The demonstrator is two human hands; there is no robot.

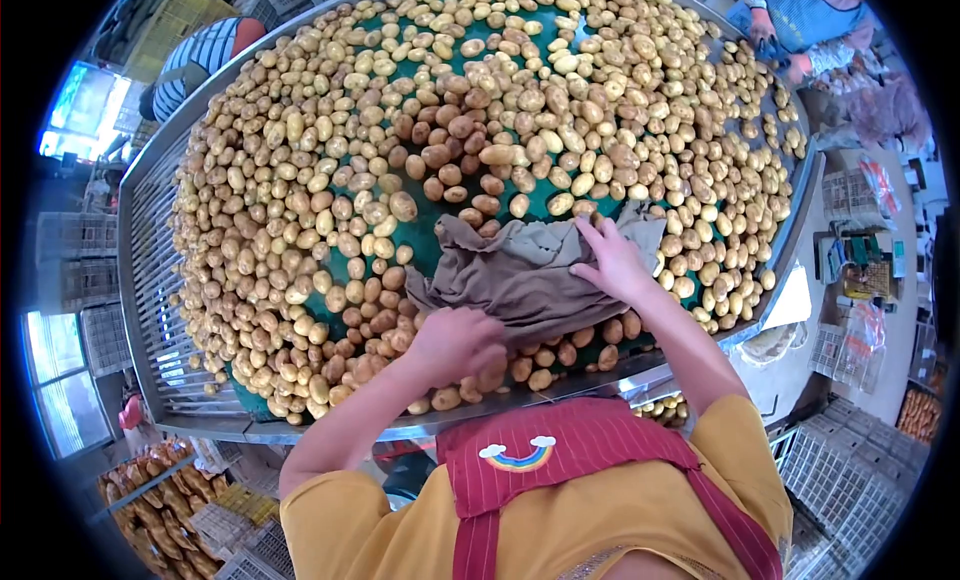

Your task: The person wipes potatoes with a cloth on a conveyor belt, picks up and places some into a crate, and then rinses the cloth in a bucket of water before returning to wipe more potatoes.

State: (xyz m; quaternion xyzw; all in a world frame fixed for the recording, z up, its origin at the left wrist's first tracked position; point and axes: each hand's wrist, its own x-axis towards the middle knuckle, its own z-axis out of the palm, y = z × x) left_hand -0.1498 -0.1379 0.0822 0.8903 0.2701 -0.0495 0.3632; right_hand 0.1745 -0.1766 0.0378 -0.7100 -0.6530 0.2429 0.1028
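Observation:
A crumpled grey-brown cloth [530,280] lies over potatoes near the front of a wide sorting table. My right hand [612,263] rests on the cloth's right part, thumb and forefinger spread, with its fingertips close to the far edge. At the cloth's near left edge is my left hand [460,345], its fingers curled and blurred by motion. Whether it grips the cloth or a potato cannot be seen. Just beyond the cloth sits a heap of darker brown potatoes [458,130], surrounded by paler potatoes [275,205].
The table's metal rim [133,280] runs round the potatoes, with a slatted part at left. Another person's gloved hands [797,68] are at the far right; a person in a striped top [195,65] bends at the far left. Stacked crates [845,470] stand at lower right.

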